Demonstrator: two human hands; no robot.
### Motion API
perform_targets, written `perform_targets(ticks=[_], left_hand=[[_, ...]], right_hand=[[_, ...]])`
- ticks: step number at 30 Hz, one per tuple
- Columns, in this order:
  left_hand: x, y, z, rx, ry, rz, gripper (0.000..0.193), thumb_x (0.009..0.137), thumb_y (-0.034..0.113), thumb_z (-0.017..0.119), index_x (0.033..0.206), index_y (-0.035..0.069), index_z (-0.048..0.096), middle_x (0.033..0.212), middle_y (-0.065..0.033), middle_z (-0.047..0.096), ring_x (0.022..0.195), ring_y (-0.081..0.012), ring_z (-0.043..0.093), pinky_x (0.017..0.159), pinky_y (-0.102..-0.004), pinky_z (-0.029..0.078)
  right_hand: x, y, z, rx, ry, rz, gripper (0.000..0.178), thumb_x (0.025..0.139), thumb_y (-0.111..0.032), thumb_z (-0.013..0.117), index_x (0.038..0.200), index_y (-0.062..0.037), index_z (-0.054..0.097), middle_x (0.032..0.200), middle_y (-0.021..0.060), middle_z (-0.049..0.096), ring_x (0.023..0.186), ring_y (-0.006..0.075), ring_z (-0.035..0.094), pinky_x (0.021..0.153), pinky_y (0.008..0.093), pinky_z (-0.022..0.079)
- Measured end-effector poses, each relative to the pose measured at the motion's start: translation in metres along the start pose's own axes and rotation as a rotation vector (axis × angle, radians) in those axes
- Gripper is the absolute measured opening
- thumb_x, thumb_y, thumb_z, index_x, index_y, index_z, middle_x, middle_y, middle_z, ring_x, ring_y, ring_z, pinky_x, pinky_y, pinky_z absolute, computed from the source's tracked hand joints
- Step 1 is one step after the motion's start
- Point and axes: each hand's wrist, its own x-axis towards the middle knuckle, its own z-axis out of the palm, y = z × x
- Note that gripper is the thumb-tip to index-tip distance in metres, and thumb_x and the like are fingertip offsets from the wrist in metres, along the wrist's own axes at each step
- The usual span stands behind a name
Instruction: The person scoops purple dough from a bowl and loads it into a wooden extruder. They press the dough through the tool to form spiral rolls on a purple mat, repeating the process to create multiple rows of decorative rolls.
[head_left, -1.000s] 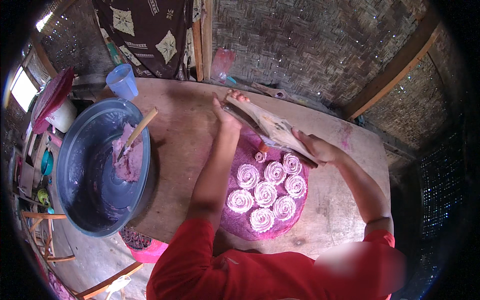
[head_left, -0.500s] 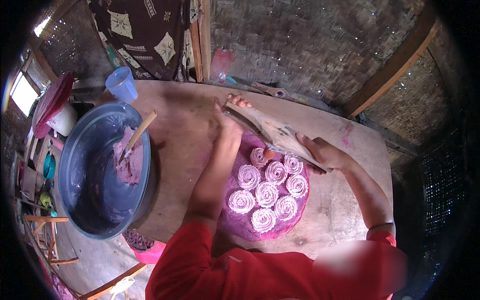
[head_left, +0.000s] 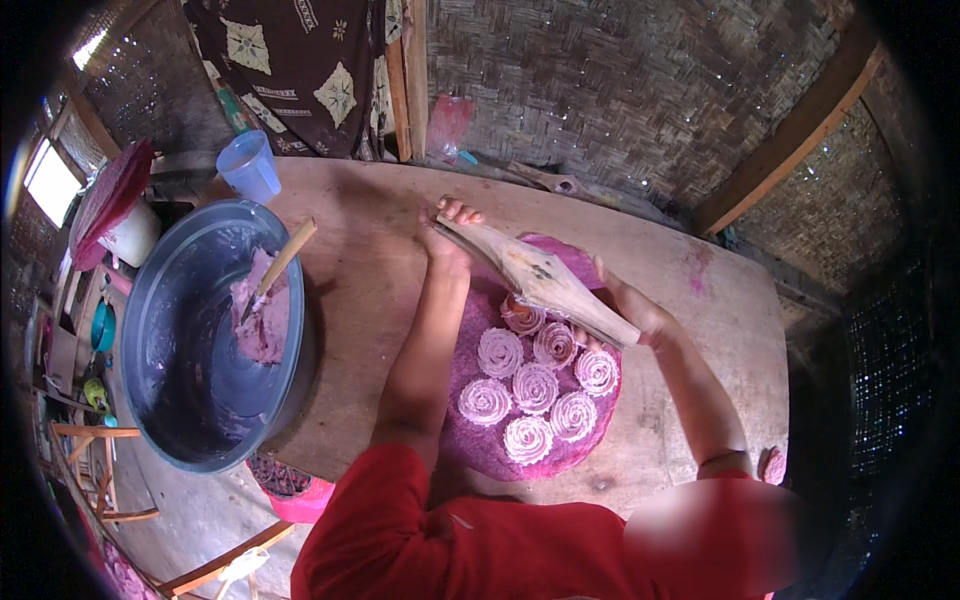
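Note:
My left hand (head_left: pixel 452 226) is closed round the upper left end of a two-handled wooden dough press (head_left: pixel 545 272). The other end is gripped by my right hand (head_left: pixel 632 310), its fingertips showing beneath the wood. The press slants above a round purple mat (head_left: pixel 480 452), partly hiding it. Several pale pink dough spirals with ridged edges, such as one nearest me (head_left: pixel 528 440), lie on the mat. Part of the topmost spiral (head_left: pixel 523 317) is covered by the press, whose underside is hidden from view.
On the left stands a large grey basin (head_left: pixel 185 400) holding pink dough (head_left: pixel 262 340) and a wooden-handled tool (head_left: pixel 285 258). A blue plastic cup (head_left: pixel 249 167) is behind it. The wooden table (head_left: pixel 700 400) meets a woven wall (head_left: pixel 570 90). A pink-filled container (head_left: pixel 290 490) sits below the table's left edge.
The press has shifted slightly to the left, both hands moving with it. My right forearm has swung inward, and a small pink round thing now shows at the table's right edge.

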Motion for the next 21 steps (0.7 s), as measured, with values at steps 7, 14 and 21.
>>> perform_targets(ticks=[7,14,21], left_hand=[[-0.001,0.003,-0.004,-0.156,0.1,-0.014,0.035,0.095,0.047,0.046,0.076,0.018,0.051,0.063,0.0061,0.048,0.056,-0.0117,0.045,0.065,-0.0308,0.039],[-0.001,0.011,0.029,-0.158,0.056,0.014,0.044,0.098,0.054,0.039,0.074,0.018,0.05,0.061,0.0062,0.048,0.055,-0.0114,0.045,0.063,-0.0311,0.039],[0.0,0.021,0.099,-0.071,-0.049,-0.034,0.038,0.096,0.045,0.042,0.072,0.018,0.053,0.058,0.0072,0.049,0.05,-0.0103,0.044,0.058,-0.0286,0.039]], right_hand=[[0.06,0.055,0.011,0.524,-0.163,-0.056,0.074,0.094,-0.069,0.036,0.124,-0.0039,0.054,0.075,0.0095,0.062,0.054,0.0189,0.06,0.049,0.0345,0.052],[0.089,0.087,0.008,-0.297,0.196,-0.257,0.044,0.098,-0.045,0.049,0.119,-0.0072,0.055,0.095,0.0094,0.06,0.085,0.023,0.061,0.065,0.0372,0.049],[0.085,0.087,0.027,-1.185,0.526,-0.92,0.049,0.096,-0.036,0.053,0.135,-0.0069,0.05,0.131,0.0171,0.056,0.118,0.0292,0.056,0.099,0.0398,0.045]])
